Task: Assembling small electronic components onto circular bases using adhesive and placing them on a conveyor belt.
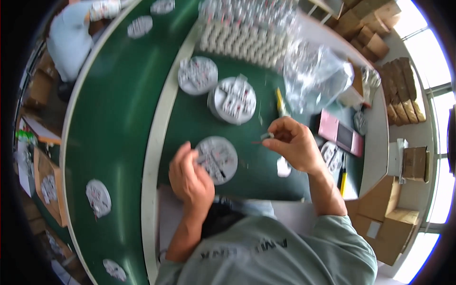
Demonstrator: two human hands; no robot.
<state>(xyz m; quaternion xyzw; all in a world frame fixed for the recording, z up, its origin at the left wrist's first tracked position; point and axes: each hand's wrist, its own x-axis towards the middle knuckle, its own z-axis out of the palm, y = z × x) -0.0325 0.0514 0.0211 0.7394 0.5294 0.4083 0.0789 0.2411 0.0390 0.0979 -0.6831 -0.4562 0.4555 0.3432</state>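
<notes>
A round white disc (223, 164) fitted with small parts and wires lies on the green bench in front of me. At its left edge is my left hand (190, 178), slightly blurred, fingers loosely bent and nothing visible in them. To the right of the disc, my right hand (297, 145) pinches a small light part (268, 136) between thumb and fingertips. A thin reddish wire (256, 142) sticks out from that part toward the disc. The part's exact kind is too small to make out.
Behind the disc stand a stack of similar discs (232, 102) and another disc (197, 76). Farther back are rows of white parts (240, 45) and a clear plastic bag (316, 78). A yellow-handled tool (279, 100) and a pink box (339, 133) lie right. A green conveyor (118, 142) runs left.
</notes>
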